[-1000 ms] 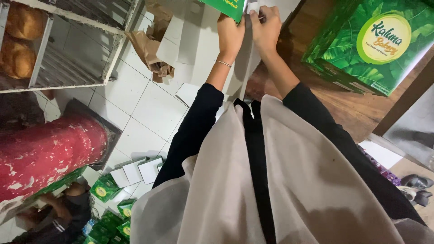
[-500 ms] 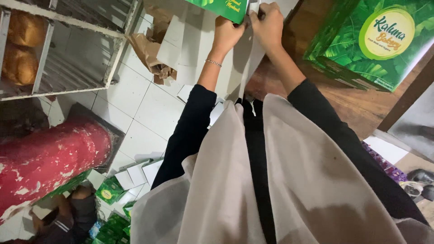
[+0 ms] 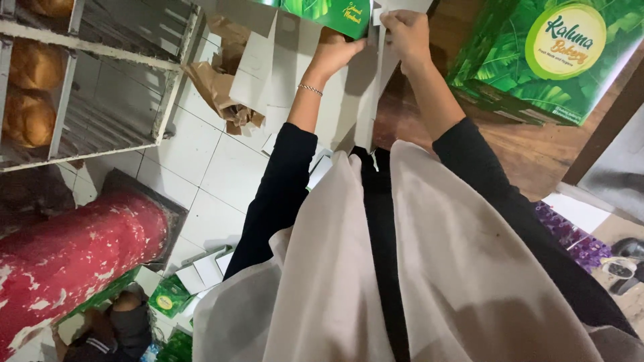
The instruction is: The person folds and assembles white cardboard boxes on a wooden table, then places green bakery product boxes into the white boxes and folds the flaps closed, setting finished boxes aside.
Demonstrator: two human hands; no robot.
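Your left hand (image 3: 335,52) is raised at the top of the view, its fingers curled shut around the lower edge of a flat green-and-white carton blank (image 3: 315,27) — the printed green face turned up and away, the plain white flaps hanging down toward the floor. Your right hand (image 3: 406,33) sits just beside it, fingers folded down and pinched on a white flap (image 3: 372,87) of the same carton, which drops in a long strip between your forearms. The two hands are close together, nearly touching, and a thin bracelet (image 3: 310,89) circles your left wrist.

To your right, a large green box (image 3: 550,60) with a leaf pattern and a round cream label rests on a wooden table (image 3: 516,151), well apart from the carton you hold. On the white tiled floor (image 3: 215,167) below lies a crumpled brown paper bag (image 3: 218,94), near a metal rack (image 3: 87,80) that carries round brown loaves (image 3: 27,117) (only its lower shelves show). A red cylinder (image 3: 74,248) with chipped paint lies at the lower left, and small green and white cartons (image 3: 194,281) are scattered on the tiles beside it — another person's dark sleeve (image 3: 114,332) shows at the bottom edge there.
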